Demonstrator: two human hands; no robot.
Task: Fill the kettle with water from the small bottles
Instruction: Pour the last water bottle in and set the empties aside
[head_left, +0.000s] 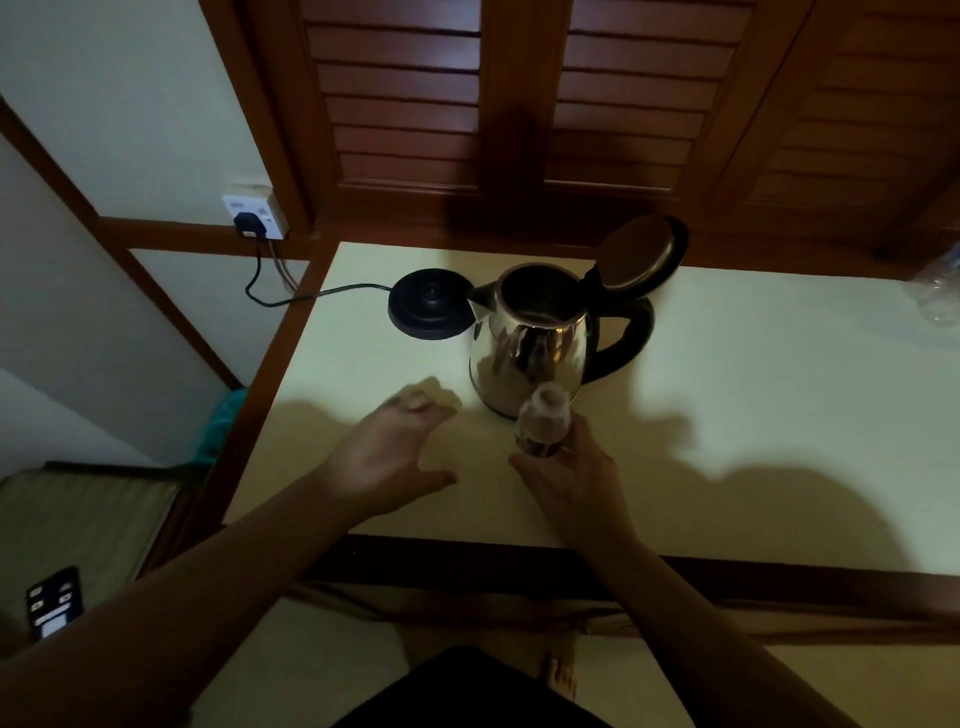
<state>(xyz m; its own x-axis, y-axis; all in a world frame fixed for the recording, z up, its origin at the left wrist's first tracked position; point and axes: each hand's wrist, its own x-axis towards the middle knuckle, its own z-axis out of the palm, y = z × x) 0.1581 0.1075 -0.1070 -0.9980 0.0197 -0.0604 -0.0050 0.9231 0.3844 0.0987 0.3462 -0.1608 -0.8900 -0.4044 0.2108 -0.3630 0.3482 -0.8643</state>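
Observation:
A shiny steel kettle (535, 348) with a black handle stands on the pale table (753, 395), off its base, its lid (641, 254) tipped open toward the back. Just in front of it my right hand (571, 478) grips a small clear bottle (543, 421) upright, with a pale cap on top. My left hand (395, 452) hovers over the table left of the bottle, blurred, fingers loosely curled, holding nothing I can see.
The black kettle base (428, 304) sits left of the kettle, its cord running to a wall socket (254, 215). A clear plastic bottle (940, 291) lies at the table's far right edge. Wooden shutters stand behind the table. A remote (54, 603) lies low at the left.

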